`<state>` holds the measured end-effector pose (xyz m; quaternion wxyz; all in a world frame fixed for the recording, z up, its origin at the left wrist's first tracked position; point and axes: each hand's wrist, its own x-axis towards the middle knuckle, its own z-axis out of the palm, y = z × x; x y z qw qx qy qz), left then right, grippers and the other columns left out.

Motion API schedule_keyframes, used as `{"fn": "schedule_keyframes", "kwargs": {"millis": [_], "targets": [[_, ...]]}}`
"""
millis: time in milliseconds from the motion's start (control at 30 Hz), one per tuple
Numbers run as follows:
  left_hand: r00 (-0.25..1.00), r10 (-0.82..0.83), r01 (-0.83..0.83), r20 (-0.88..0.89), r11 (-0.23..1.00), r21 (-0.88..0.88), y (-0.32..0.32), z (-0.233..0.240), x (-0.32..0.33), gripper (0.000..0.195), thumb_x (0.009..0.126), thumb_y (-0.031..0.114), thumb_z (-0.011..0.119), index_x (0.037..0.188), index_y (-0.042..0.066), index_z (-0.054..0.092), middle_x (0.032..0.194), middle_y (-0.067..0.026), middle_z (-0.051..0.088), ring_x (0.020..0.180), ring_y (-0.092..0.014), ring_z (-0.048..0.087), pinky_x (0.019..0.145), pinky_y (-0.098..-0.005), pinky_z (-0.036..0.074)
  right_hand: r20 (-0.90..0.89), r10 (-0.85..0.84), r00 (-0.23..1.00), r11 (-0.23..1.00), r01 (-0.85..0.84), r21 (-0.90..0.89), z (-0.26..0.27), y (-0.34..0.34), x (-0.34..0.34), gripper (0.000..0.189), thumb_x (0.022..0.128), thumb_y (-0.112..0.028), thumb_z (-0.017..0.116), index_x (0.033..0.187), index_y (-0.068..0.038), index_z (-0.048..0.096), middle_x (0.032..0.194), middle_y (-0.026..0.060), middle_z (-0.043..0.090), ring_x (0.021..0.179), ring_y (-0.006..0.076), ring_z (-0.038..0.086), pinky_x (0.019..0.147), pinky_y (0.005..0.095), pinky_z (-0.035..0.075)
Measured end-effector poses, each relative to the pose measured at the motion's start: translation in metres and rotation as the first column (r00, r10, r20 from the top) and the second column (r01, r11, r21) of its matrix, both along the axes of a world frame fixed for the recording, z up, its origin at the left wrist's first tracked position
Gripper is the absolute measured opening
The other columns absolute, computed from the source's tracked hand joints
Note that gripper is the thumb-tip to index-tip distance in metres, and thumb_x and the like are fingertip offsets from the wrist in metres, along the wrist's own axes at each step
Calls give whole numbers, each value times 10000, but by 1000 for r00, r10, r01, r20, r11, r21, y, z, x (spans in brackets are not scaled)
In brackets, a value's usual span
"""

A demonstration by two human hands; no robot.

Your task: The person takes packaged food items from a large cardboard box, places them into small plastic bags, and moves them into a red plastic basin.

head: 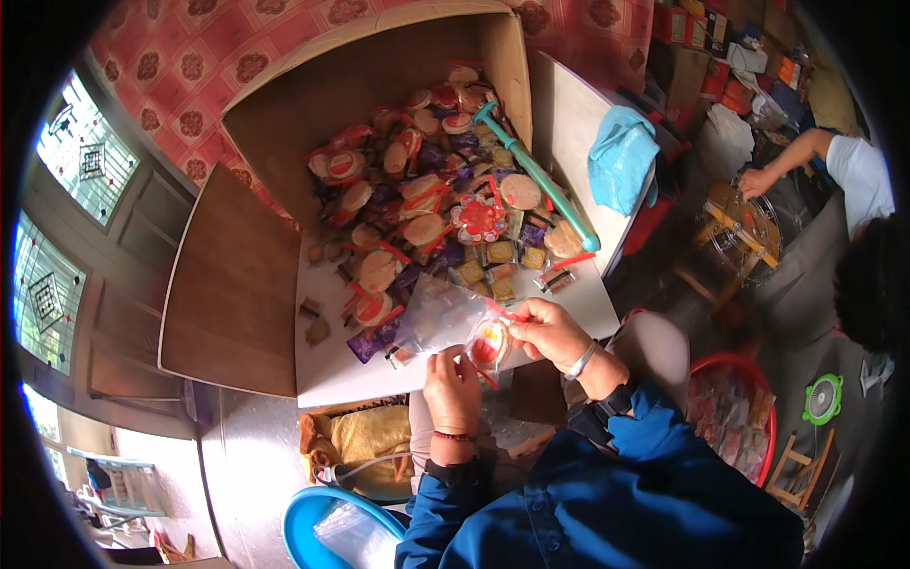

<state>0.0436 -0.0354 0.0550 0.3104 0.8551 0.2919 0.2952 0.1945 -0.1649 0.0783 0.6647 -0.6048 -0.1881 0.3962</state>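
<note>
Over the front edge of the white tabletop, my two hands hold a clear plastic bag with a red strip. A round packet with a red and yellow label shows at the bag's right end, between my hands. My right hand pinches the red strip beside it. Fingertips of my left hand are closed at the bag's lower edge. Just beyond lies a heap of similar round packets with red strips, mixed with small yellow wrapped pieces and purple packets.
A large cardboard box lies open towards me behind the heap. A green plastic rod rests along its right side. Light-blue cloth hangs over a side panel. Blue and red tubs stand below. At right, another person's hand touches a wheel-like device.
</note>
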Motion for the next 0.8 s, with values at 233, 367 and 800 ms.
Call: {"fn": "schedule_keyframes", "kwargs": {"millis": [233, 367, 800], "targets": [[995, -50, 53, 87, 998, -42, -25, 13, 12, 207, 847, 27, 626, 1046, 70, 661, 886, -165, 653, 756, -363, 652, 661, -422, 539, -16, -254, 967, 966, 255, 51, -10, 8, -10, 78, 928, -88, 625, 884, -46, 576, 757, 45, 632, 544, 88, 543, 490, 240, 444], [984, -39, 52, 173, 996, -76, -28, 20, 15, 229, 845, 12, 611, 1063, 59, 661, 871, -178, 665, 719, -348, 655, 642, -399, 535, -10, -295, 955, 955, 295, 14, -15, 12, -16, 63, 924, -56, 630, 889, -45, 578, 753, 46, 639, 571, 100, 587, 519, 247, 483], [946, 86, 219, 313, 545, -809, -36, -2, 4, 256, 992, 245, 603, 931, 0, 641, 720, 8, 599, 575, -66, 513, 494, -209, 421, -249, -269, 931, 961, 278, 3, -45, 16, -21, 119, 803, 1, 655, 759, -54, 559, 629, 25, 543, 472, 115, 485, 415, 276, 392]]}}
